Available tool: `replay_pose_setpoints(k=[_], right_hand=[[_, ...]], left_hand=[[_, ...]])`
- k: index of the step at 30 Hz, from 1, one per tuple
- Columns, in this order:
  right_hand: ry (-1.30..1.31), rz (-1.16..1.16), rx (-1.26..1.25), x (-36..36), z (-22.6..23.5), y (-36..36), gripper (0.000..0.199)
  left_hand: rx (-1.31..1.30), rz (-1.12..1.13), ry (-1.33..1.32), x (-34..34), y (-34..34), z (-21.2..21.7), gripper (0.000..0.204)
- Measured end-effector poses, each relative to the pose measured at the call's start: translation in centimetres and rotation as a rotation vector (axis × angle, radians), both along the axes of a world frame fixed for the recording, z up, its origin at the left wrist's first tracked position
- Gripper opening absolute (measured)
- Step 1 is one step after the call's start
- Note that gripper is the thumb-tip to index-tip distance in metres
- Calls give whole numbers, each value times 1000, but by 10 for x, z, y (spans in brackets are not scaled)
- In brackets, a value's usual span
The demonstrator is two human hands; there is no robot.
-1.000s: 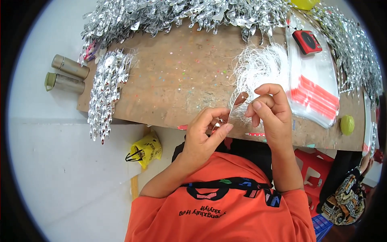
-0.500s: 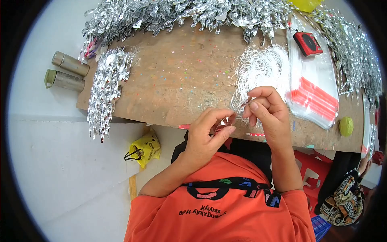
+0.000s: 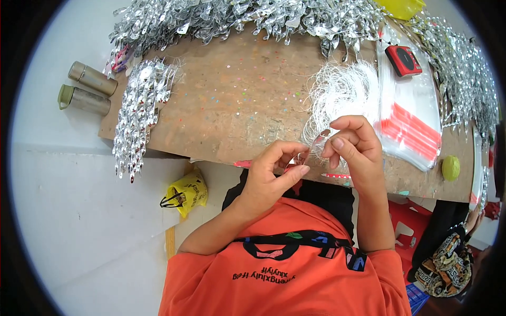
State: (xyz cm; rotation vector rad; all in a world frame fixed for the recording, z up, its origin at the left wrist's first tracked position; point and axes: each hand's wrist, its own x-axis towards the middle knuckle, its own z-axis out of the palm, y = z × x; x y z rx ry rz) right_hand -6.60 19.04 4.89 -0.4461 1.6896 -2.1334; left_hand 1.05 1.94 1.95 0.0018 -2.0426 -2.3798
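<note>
My left hand [image 3: 270,171] is closed, its thumb and fingers curled around small shiny silver foil pieces [image 3: 299,158], mostly hidden by the fingers. Just to its right, my right hand [image 3: 357,150] has its thumb and fingers bent together at a thin silver foil piece [image 3: 319,139], which spans the gap between both hands. Any thread on it is too fine to make out. Both hands are above the table's near edge. Right behind them lies a loose heap of white string [image 3: 342,92].
Silver foil strands [image 3: 142,105] hang over the table's left edge; more [image 3: 226,18] line the back. Clear plastic bags with red strips [image 3: 411,131], a red device [image 3: 403,59] and a green lump [image 3: 450,168] lie right. Two flasks [image 3: 87,100] stand left. Another person's patterned sleeve [image 3: 448,266] shows.
My right hand has shifted slightly to the right, and its index finger is lifted a little from the thumb. The silver piece between the hands shows more clearly. My left hand has hardly moved.
</note>
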Motion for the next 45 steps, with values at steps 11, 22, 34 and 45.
replay_pose_setpoints(k=[11,22,34,45], right_hand=[[47,-85,45,3,2,-1,21],[-5,0,31,4,-1,-1,18],[-2,94,-8,6,-5,-3,11],[-33,115,-23,6,-8,-3,9]], left_hand=[[39,15,-11,0,0,1,28],[-123,-15,61,-1,1,-3,29],[296,-127,-69,-29,1,12,15],[510,-33,-175,-23,3,8,18]])
